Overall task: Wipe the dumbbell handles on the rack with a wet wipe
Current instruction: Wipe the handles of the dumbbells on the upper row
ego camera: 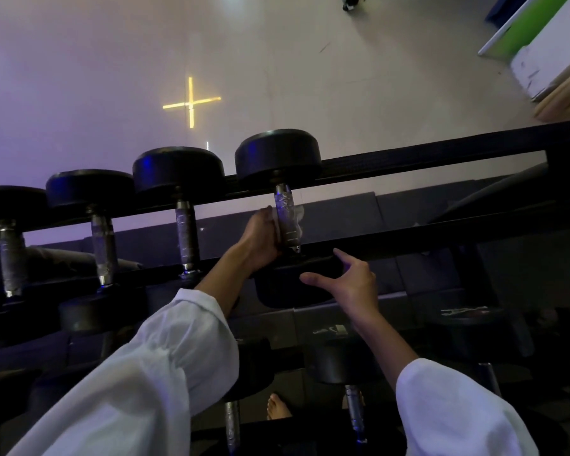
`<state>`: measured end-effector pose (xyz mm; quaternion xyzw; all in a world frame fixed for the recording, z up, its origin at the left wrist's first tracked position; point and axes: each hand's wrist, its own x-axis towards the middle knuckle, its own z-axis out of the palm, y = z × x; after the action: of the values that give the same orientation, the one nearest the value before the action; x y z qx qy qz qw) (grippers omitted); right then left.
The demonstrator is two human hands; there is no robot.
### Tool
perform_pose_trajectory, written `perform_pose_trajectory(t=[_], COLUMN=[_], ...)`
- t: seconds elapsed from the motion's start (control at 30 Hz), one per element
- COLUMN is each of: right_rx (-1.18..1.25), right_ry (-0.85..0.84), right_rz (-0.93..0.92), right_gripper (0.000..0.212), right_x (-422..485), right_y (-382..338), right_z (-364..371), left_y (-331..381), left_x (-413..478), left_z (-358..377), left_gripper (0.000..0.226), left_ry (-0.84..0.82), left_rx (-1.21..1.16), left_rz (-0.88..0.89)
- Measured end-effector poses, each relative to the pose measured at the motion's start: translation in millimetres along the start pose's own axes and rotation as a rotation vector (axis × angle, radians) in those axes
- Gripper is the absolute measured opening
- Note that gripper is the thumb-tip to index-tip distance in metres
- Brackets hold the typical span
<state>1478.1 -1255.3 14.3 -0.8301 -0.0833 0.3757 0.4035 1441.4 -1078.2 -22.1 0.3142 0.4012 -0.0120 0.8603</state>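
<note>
While three other dumbbells wait untouched along the rack, the left hand has its grip clenched around the fourth handle, white wipe pressed behind it. The right hand hovers open, released, by the near weight head. Rubbing hard could roll that dumbbell off its rail, since nothing steadies it.

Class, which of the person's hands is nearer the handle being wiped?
Left. The left hand wraps the wet wipe around the handle; the right hand hovers open below it, apart.
</note>
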Motion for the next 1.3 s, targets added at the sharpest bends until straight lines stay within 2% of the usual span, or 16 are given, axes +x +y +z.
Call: perform_pose_trajectory(t=[0.07,0.13,0.23,0.37,0.47,0.53,0.63,0.73,0.8,0.87,0.97,1.07,1.2,1.3], right_rx=[0.001,0.004,0.007,0.014,0.015,0.012,0.015,0.022,0.022,0.022,0.031,0.038,0.056,0.057], right_ry=[0.006,0.008,0.007,-0.002,-0.003,0.007,0.008,0.007,0.009,0.008,0.014,0.007,0.000,-0.004], right_rz=[-0.002,-0.006,0.000,0.004,0.008,0.000,-0.005,-0.006,-0.006,-0.007,-0.005,-0.003,-0.007,-0.010], right_gripper=[0.092,0.092,0.092,0.093,0.093,0.094,0.094,0.093,0.092,0.091,0.089,0.090,0.089,0.090], right_x=[0,1,2,1,2,2,1,0,0,0,0,0,-1,-1], right_y=[0,1,2,2,3,3,2,1,2,1,0,0,0,0], right_z=[0,1,1,1,2,2,2,1,1,1,1,1,1,0], left_y=[11,25,17,-2,1,-2,-11,-14,-13,-8,1,1,6,14], left_x=[8,16,16,-10,-33,-42,-49,-57,-59,-59,-42,-27,-29,-40], left_z=[0,10,15,-7,-19,-22,-16,-3,3,12,29,47,42,24], left_gripper=[0.053,0.042,0.029,0.030,0.023,0.012,0.022,0.017,0.011,0.010,0.015,0.023,0.023,0.025], left_ry=[-0.009,0.005,0.043,0.076,0.103,0.121,0.225,0.348,0.269,0.120,-0.056,-0.128,-0.207,-0.271], left_rx=[-0.149,-0.332,-0.294,0.161,0.663,0.901,1.180,1.308,1.410,1.519,1.746,2.016,2.084,2.051], left_rz=[-0.010,0.076,0.146,0.017,0.050,0.067,0.202,0.441,0.536,0.578,0.496,0.393,0.330,0.402])
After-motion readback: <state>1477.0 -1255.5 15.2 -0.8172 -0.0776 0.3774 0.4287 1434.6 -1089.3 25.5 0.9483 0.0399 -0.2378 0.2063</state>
